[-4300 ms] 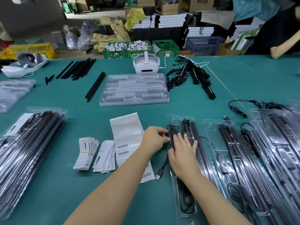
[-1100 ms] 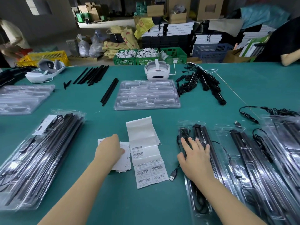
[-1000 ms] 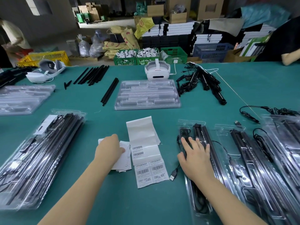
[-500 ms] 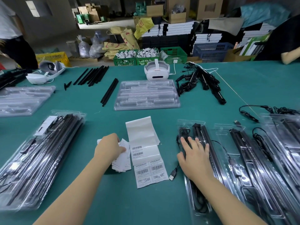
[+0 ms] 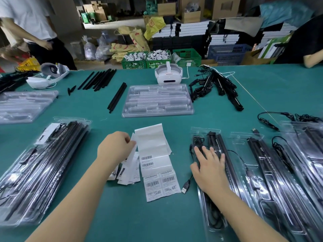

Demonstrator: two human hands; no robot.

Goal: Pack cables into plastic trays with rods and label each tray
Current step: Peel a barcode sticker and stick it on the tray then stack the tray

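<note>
My right hand [image 5: 208, 166] lies flat with spread fingers on a clear plastic tray [image 5: 216, 222] that holds black rods [image 5: 218, 142] and a coiled black cable; the cable's USB plug [image 5: 185, 186] sticks out onto the table. My left hand [image 5: 116, 148] pinches a white paper slip [image 5: 131, 154] lifted off a small pile of slips [image 5: 128, 177]. Beside the pile lies a strip of barcode labels [image 5: 160, 184] on white backing paper [image 5: 152, 138].
More filled trays [image 5: 272, 173] lie at the right, a stack of packed trays [image 5: 35, 168] at the left. An empty clear tray [image 5: 157, 100], loose black rods [image 5: 97, 81], a cable pile [image 5: 216, 84] and a white headset [image 5: 168, 75] sit further back. A person stands at far left.
My left hand reached onto the slip pile and has lifted one slip up from it. My right hand stayed pressed on the tray. A person walked in at the far left.
</note>
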